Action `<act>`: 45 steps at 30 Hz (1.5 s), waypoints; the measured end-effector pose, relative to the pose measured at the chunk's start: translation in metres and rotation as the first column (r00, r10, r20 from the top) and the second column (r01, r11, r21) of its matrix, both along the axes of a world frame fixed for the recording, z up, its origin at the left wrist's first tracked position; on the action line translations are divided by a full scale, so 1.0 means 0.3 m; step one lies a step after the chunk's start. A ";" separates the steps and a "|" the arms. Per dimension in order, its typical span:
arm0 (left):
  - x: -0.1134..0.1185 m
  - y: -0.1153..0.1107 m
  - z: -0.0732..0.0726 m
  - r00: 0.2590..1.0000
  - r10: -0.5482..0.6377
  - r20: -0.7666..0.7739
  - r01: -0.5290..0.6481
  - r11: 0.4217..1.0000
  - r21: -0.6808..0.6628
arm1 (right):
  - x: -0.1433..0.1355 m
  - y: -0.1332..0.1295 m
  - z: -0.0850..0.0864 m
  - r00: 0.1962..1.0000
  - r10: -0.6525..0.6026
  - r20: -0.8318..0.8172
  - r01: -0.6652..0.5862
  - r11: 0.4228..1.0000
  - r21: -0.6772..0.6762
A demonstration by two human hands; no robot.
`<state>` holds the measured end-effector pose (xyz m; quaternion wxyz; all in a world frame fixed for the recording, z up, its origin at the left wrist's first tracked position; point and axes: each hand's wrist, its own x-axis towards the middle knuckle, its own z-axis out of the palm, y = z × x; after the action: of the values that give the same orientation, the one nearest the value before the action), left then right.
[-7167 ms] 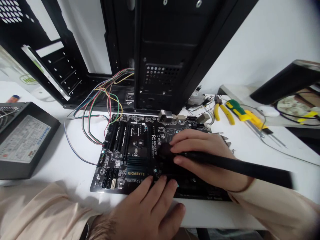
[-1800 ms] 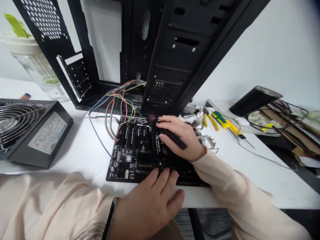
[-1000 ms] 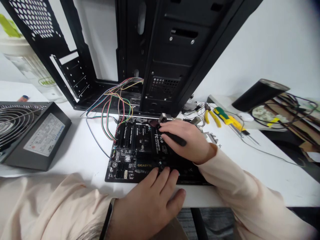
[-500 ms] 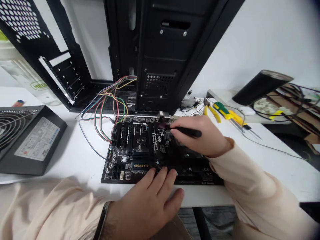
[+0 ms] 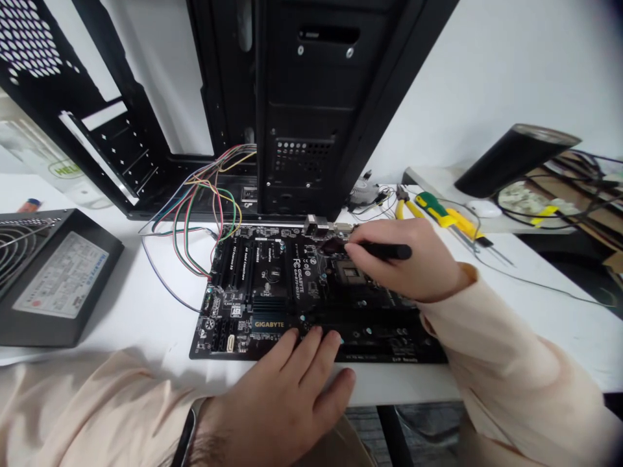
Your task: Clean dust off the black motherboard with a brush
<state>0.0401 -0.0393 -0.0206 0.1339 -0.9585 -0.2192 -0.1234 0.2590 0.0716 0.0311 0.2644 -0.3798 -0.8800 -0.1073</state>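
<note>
A black motherboard (image 5: 272,292) lies flat on the white table, with thin coloured wires (image 5: 187,227) running from its left edge into the black case (image 5: 311,78). My left hand (image 5: 287,395) rests palm down, its extended fingertips on the board's front edge beside the GIGABYTE heatsink (image 5: 270,323). Pinched in my right hand (image 5: 406,259) is a black-handled brush (image 5: 384,251). Its dark, blurred tip is over the board's rear part, near the metal ports (image 5: 316,225) and left of the CPU socket (image 5: 350,274).
A power supply (image 5: 63,279) sits at the left. The case stands upright behind the board. At the right are yellow pliers (image 5: 406,204), a green-and-yellow tool (image 5: 433,209), a black cylinder (image 5: 516,159) and loose cables. A clear container (image 5: 58,162) is behind the power supply.
My right hand has moved right with the brush, and the CPU socket now shows. My left hand stays on the board's front edge. The view has shifted slightly.
</note>
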 end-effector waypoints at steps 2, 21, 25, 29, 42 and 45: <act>-0.001 0.003 0.001 1.000 0.000 0.003 0.000 1.000 -0.003 | 0.001 -0.010 0.009 0.999 -0.042 -0.006 0.042 0.999 0.022; 0.001 0.001 -0.003 0.999 0.013 0.031 -0.012 1.000 -0.011 | -0.062 -0.051 0.006 0.939 0.254 -0.232 -0.308 0.920 -0.241; 0.000 0.002 0.003 1.000 0.008 0.025 -0.008 1.000 -0.008 | -0.042 -0.043 0.000 0.972 0.160 -0.174 -0.190 0.967 -0.172; 0.000 0.004 -0.002 1.000 0.008 0.015 -0.007 1.000 -0.016 | -0.046 -0.063 0.022 0.924 0.127 -0.361 -0.209 0.958 -0.196; -0.001 0.002 0.002 1.000 0.007 0.011 -0.006 1.000 -0.019 | -0.029 -0.065 0.020 0.941 0.071 -0.331 -0.169 0.946 -0.278; -0.003 0.000 0.004 1.000 0.009 0.011 -0.009 1.000 -0.022 | -0.042 -0.083 0.030 0.884 0.000 -0.467 -0.175 0.927 -0.331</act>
<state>0.0391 -0.0392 -0.0194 0.1228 -0.9583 -0.2256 -0.1256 0.2463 0.0466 0.0401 0.3946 -0.3959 -0.8131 0.1626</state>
